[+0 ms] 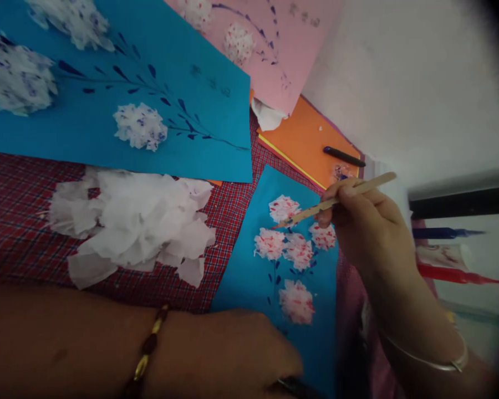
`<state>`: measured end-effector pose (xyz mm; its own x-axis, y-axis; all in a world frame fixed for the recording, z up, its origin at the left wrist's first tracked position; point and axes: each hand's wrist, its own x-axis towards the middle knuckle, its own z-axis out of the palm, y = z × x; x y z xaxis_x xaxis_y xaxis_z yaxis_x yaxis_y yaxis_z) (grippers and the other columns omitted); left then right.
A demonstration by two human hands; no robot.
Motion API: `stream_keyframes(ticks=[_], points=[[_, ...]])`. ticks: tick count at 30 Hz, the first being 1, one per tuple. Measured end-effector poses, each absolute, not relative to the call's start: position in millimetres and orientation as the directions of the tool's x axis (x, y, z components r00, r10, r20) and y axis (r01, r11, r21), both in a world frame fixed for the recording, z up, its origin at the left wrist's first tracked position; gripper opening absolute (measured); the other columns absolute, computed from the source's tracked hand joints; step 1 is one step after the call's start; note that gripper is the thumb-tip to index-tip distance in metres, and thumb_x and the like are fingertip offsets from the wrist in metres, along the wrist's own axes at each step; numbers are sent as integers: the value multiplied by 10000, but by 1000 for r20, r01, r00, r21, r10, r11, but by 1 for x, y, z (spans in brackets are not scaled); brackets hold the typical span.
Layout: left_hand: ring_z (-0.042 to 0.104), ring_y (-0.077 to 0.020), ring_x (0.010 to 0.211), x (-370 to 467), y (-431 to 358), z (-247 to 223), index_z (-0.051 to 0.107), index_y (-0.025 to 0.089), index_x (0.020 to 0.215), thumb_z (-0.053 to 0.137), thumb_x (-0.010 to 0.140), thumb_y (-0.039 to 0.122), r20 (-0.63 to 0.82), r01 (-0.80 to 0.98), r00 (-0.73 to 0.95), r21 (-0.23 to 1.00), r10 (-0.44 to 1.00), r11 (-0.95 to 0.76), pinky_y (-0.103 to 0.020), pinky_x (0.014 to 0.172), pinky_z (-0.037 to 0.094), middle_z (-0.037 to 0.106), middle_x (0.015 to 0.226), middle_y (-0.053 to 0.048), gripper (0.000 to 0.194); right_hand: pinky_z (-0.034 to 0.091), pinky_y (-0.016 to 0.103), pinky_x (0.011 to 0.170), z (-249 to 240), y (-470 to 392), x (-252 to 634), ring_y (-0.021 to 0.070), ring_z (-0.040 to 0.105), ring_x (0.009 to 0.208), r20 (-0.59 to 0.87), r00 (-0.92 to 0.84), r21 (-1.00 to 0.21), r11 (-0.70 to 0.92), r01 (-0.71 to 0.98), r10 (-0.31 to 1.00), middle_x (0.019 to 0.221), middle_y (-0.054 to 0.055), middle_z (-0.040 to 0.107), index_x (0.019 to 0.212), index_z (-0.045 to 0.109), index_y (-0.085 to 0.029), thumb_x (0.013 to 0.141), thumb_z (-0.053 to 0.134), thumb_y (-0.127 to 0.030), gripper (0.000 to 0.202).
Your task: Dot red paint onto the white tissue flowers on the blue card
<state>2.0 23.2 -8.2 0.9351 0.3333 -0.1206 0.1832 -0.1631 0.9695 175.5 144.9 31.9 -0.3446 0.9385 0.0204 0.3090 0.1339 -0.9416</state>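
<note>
Holding one stick [311, 211] near five flowers [298, 250]

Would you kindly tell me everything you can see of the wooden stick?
The stick looks like thin, flat, pale wood, rounded at its upper end. Its lower part bears dark marks and its tip is reddish. In the picture it slants down to the left, gripped near the middle by the right hand. The tip shows at the edge of a red-speckled flower on the smaller blue card; whether it touches, I cannot tell.
</note>
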Motion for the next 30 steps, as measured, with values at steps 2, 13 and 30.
stream_keyframes(ticks=[2,13,30], points=[[323,-78,487,2,24,-9,625,135,755,522,894,322,-124,183,943,968,308,-171,-167,398,207,602,652,-9,255,436,301,565,31,146,175,137,540,560,20,-360,-939,141,315,933,608,-7,573,814,663,-226,915,536,-311,184],[320,-88,478,3,23,-7,652,117,772,494,937,332,-72,155,942,960,327,-235,-188,397,219,613,650,-24,313,427,291,590,31,147,169,121,558,599,46,-428,-895,227,383,903,629,-10,585,815,691,-210,922,544,-268,191],[285,-76,439,5,18,-12,569,141,664,536,902,313,-46,132,932,967,359,-220,-181,352,186,517,556,15,295,476,280,626,53,144,177,99,599,676,78,-575,-806,391,445,814,765,-10,628,855,710,-279,933,542,-207,199]])
